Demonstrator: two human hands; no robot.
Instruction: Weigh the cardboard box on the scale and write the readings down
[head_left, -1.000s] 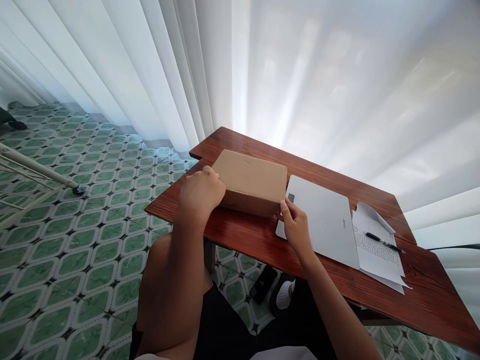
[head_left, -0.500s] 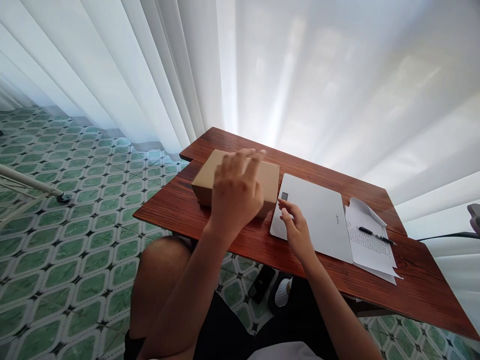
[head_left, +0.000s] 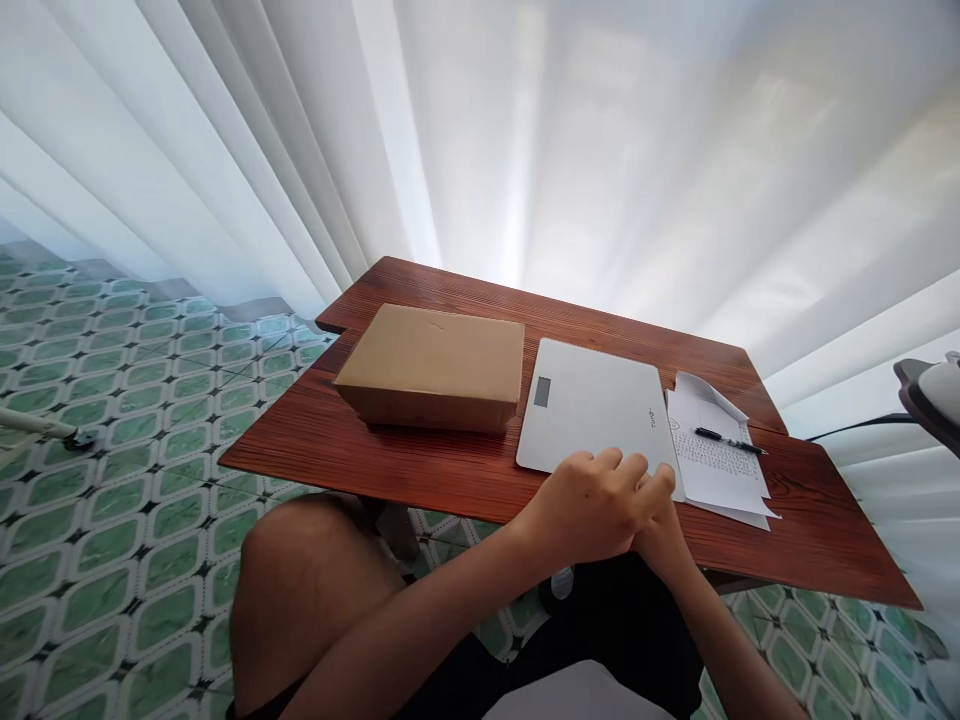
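Observation:
My left hand (head_left: 589, 505) is closed, its fingers curled over my right hand (head_left: 664, 545) at the front edge of the table. The right hand's fingers are mostly hidden beneath it. Both hands are near the lower right part of a flat white digital scale (head_left: 592, 400), which has a small grey display at its left. A closed brown cardboard box (head_left: 439, 350) lies left of the scale, apart from both hands.
Handwritten sheets of paper (head_left: 716, 480) with a black pen (head_left: 727, 440) on top lie right of the scale. The reddish wooden table (head_left: 292, 440) stands before a white curtain (head_left: 465, 150). A dark-and-white object (head_left: 934, 390) is at the right edge.
My left hand has moved right and down from over the cardboard box and now meets my right hand. The right hand has moved right along the scale. The view has shifted slightly.

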